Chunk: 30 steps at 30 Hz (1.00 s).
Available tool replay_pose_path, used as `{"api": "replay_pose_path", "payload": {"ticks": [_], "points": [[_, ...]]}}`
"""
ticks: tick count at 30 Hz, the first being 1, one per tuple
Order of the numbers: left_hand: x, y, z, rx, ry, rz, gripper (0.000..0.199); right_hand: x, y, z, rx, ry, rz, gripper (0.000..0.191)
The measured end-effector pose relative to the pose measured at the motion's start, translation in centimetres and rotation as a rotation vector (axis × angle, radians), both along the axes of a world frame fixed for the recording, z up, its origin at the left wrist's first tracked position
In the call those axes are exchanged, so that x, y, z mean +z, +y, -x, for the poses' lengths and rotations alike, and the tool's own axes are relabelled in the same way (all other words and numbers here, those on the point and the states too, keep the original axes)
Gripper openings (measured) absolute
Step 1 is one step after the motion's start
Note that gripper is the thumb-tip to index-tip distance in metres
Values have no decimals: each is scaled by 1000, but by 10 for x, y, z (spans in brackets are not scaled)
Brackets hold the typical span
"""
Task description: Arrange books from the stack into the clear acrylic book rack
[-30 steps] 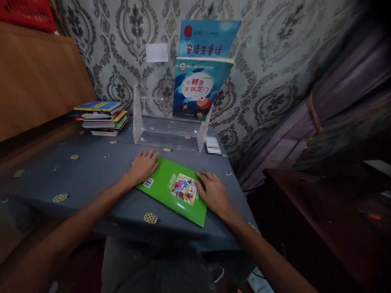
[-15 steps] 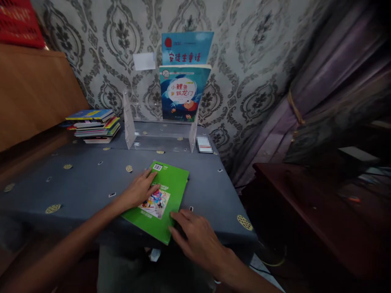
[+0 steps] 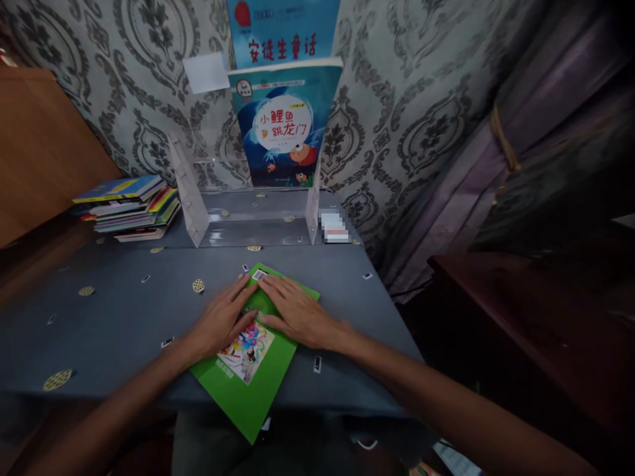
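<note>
Back wall as I see it: grey-and-cream damask wallpaper (image 3: pixel 397 86), large ornate medallions repeating. To its right, a mauve curtain (image 3: pixel 555 132) hangs in heavy folds, gathered by a tan cord (image 3: pixel 503 135). Below the curtain, a dark reddish wooden surface (image 3: pixel 491 291), mostly lost in shadow. Far left, an orange-brown wood panel (image 3: pixel 44 145) meets the wall at an angle. Mid-frame, a table wears a slate-grey cloth (image 3: pixel 89 337) with small gold and black prints. Light reads dim here; right edge falls nearly black.
</note>
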<state>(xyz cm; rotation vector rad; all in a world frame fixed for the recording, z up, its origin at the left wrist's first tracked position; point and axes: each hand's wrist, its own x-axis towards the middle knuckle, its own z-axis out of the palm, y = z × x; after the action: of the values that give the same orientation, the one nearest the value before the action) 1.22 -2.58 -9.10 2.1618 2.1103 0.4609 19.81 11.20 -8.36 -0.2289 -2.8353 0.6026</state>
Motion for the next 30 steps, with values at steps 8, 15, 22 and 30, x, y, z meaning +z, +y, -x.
{"api": "replay_pose_path", "payload": {"ticks": [8,15,22,30], "points": [[11,0,-6,16,16,73,52,-5,26,-9,-109,46,41,48],[18,29,7,-156,34,128,54,-11,36,-19,-200,220,23,31],[25,73,33,-479,-5,176,55,-6,41,-24,-352,312,-57,30],[27,88,38,-579,5,158,53,-13,55,-18,-247,192,6,37]]}}
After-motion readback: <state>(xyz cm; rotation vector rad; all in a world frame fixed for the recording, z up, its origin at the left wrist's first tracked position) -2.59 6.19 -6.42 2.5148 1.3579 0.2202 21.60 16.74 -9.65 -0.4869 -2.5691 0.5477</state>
